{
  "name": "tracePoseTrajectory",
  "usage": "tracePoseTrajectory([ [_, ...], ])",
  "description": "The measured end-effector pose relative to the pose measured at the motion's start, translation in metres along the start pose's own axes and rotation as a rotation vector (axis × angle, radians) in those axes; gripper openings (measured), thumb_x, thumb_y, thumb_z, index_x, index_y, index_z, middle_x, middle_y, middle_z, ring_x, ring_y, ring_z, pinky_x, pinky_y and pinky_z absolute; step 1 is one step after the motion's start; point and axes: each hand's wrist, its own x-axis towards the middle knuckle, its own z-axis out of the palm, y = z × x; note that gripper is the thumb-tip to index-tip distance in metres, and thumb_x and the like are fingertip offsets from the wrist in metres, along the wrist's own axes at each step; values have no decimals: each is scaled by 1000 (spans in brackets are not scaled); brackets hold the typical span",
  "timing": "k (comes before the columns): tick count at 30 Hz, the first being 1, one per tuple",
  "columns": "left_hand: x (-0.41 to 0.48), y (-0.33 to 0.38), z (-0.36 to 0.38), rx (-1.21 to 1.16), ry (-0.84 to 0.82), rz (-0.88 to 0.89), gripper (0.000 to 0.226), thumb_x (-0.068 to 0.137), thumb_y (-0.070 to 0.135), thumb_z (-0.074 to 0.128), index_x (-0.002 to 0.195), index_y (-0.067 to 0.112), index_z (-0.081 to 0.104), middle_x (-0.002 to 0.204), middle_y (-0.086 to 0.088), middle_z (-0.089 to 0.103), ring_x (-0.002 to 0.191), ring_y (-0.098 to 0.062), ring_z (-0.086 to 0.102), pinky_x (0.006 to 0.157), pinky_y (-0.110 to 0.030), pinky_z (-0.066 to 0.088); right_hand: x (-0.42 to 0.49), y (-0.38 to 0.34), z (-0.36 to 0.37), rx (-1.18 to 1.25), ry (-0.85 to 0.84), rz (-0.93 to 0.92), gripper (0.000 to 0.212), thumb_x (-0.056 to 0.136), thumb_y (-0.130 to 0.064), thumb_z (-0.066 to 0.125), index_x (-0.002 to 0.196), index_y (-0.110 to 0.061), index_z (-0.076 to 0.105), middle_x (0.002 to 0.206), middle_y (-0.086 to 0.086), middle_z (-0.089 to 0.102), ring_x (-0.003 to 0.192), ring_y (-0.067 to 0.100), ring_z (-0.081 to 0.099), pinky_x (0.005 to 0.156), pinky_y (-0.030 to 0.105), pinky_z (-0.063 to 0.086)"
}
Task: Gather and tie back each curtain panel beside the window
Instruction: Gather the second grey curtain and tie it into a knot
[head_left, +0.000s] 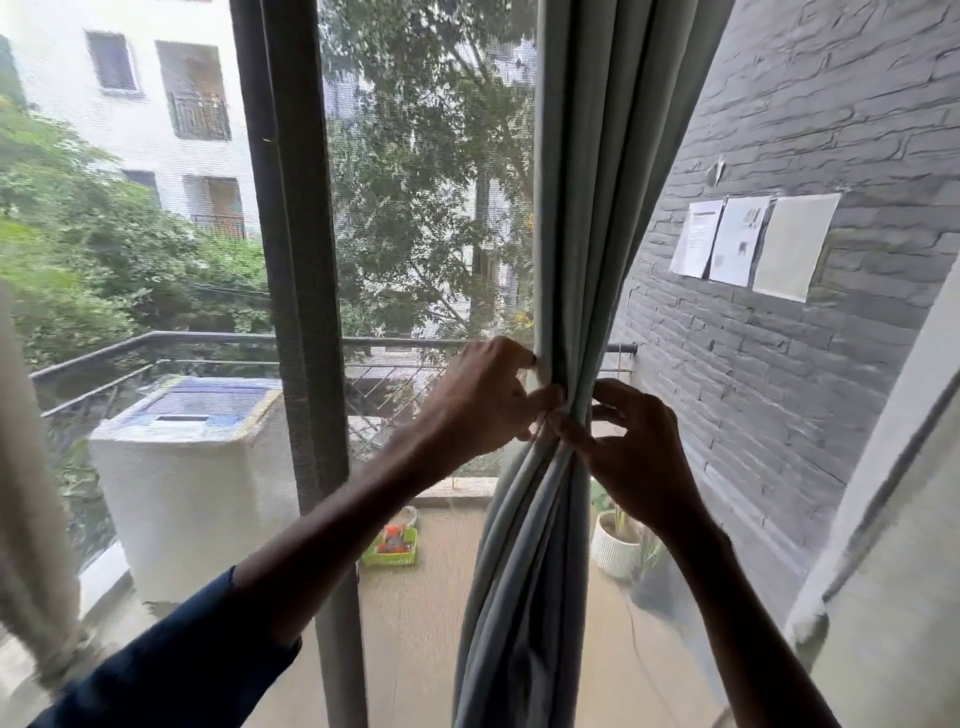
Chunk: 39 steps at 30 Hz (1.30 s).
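Curtain panel (571, 208) hangs vertical, fingers (548, 397) of left hand (483, 400) and right hand (631, 447) pinching its gathered waist.

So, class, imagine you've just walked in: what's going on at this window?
A person stands at the window, working on the grey-green curtain panel beside the dark brick wall. The panel is bunched into a narrow waist, and both hands meet there. The left hand pinches the folds from the window side, the right hand from the wall side. No tie-back shows clearly, so I cannot tell if it is fastened. A pale curtain hangs at the far left edge.
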Motion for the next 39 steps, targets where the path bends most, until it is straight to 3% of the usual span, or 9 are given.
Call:
tracePoseTrajectory([
  [5, 2, -7, 9, 166, 138, -2, 29, 90, 40, 63, 75, 17, 73, 61, 6, 69, 53, -10, 67, 49, -36, 58, 1, -5, -1, 8, 36, -26, 16, 88, -22, 80, 103, -23, 80, 95, -14, 78, 88, 1, 73, 79, 28, 61],
  [8, -3, -8, 10, 242, 223, 10, 43, 90, 24, 58, 51, 10, 48, 52, -1, 59, 47, -15, 58, 46, -36, 52, 2, 2, 0, -85, 154, -45, 11, 89, -20, 78, 99, -19, 81, 91, -13, 78, 80, -1, 73, 76, 27, 60],
  [10, -14, -6, 3, 288, 252, 12, 50, 89, 20, 61, 48, 15, 34, 45, 5, 43, 41, -8, 40, 48, -29, 43, 2, 7, -1, -157, 247, -26, 7, 88, -22, 78, 93, -19, 81, 83, -13, 76, 72, 3, 72, 72, 15, 54],
  [13, -26, -5, -5, 303, 242, 16, 48, 87, 22, 62, 49, 12, 34, 44, 3, 35, 40, -13, 33, 49, -31, 42, 0, 8, 0, -199, 330, 19, 5, 88, -19, 76, 84, -19, 78, 71, -11, 69, 65, 12, 66, 64, 2, 38],
  [16, -35, 3, 7, 301, 218, 38, 39, 87, 25, 58, 54, 9, 45, 50, -3, 54, 47, -20, 53, 53, -34, 49, -5, 2, 15, -220, 351, -18, 18, 92, -28, 71, 77, -18, 74, 68, -5, 64, 64, 16, 63, 62, 18, 41],
  [22, -39, -4, 37, 155, 261, 44, 34, 88, 27, 51, 57, 15, 44, 55, -7, 59, 52, -25, 61, 50, -39, 50, -22, -5, 35, -216, 347, -72, 29, 99, -34, 62, 83, -12, 70, 78, -1, 61, 72, 21, 62, 65, 45, 55],
  [30, -44, -6, 63, -85, 310, 13, 20, 87, 39, 60, 88, 20, 67, 77, 9, 69, 73, -4, 67, 65, -30, 57, -29, 6, 22, -172, 244, -87, 22, 99, -28, 56, 92, -13, 70, 87, -5, 63, 79, 16, 63, 69, 45, 57],
  [36, -36, 3, 61, -187, 328, -100, 31, 88, 50, 67, 81, 21, 59, 74, 8, 69, 71, 0, 68, 65, -29, 57, -38, 8, 22, -150, 163, -44, 25, 107, -27, 49, 99, -19, 71, 92, -8, 66, 85, 10, 67, 76, 40, 58],
  [39, -33, 1, 59, -242, 306, -98, 30, 86, 48, 71, 82, 20, 61, 75, 7, 69, 69, -2, 69, 63, -22, 56, -39, 7, 14, -81, 141, -15, 18, 105, -25, 55, 99, -27, 72, 91, -15, 68, 84, 3, 68, 72, 27, 58],
])
